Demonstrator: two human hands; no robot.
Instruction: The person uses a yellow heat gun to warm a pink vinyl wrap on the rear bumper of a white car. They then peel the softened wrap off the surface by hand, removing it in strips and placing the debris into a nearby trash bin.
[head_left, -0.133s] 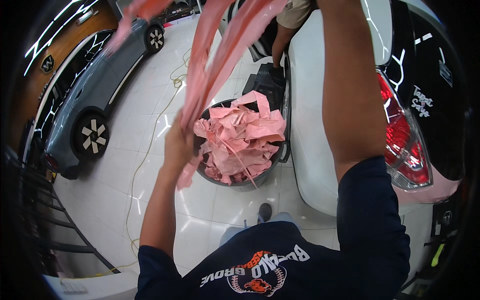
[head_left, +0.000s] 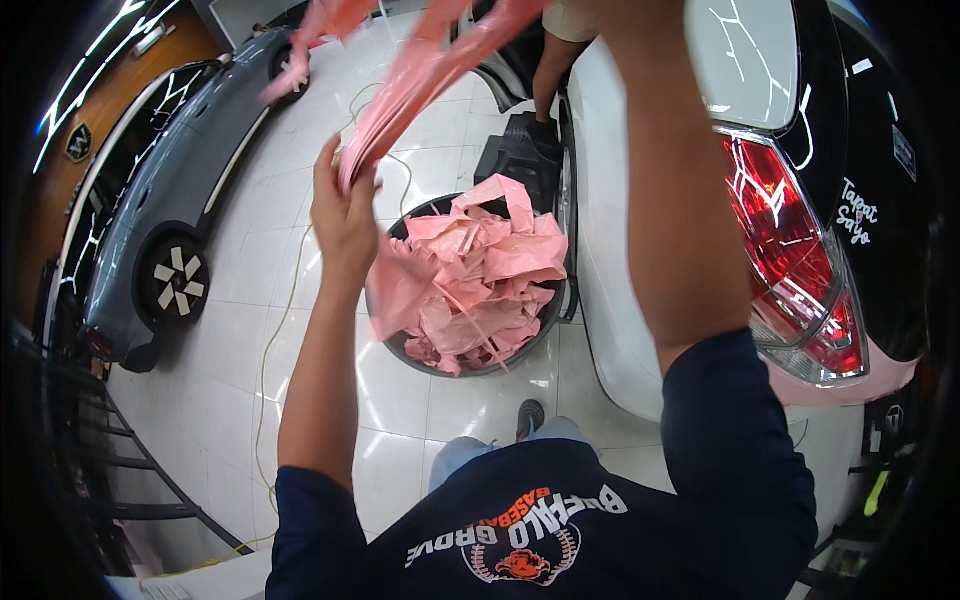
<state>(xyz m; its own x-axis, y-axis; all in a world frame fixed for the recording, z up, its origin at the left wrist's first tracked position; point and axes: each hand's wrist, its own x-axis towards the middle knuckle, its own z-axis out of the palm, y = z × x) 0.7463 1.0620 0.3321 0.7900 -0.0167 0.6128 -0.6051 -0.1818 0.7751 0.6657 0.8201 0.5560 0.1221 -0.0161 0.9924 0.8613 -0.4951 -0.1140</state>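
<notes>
My left hand (head_left: 346, 222) is closed round a long bunched strip of thin pink plastic film (head_left: 425, 82), which stretches up past the top edge; a loose tail of it hangs near my wrist. Up at the top right my right forearm (head_left: 675, 190) is raised, and the hand at its end is outside the picture. Below and right of my left hand stands a dark round bin (head_left: 425, 366), heaped with crumpled pink film scraps (head_left: 490, 270).
Close on the right is a white car (head_left: 625, 350) with a red tail light (head_left: 790, 240). A grey car (head_left: 190, 170) is parked at the left. Beyond the bin are a black step (head_left: 530, 150) and another person's leg (head_left: 553, 75). A yellow cord (head_left: 285, 330) crosses the tiled floor.
My left hand has risen a little and moved slightly left, still gripping the film. The film's upper part has shifted, and its loose tail has swung right over the bin.
</notes>
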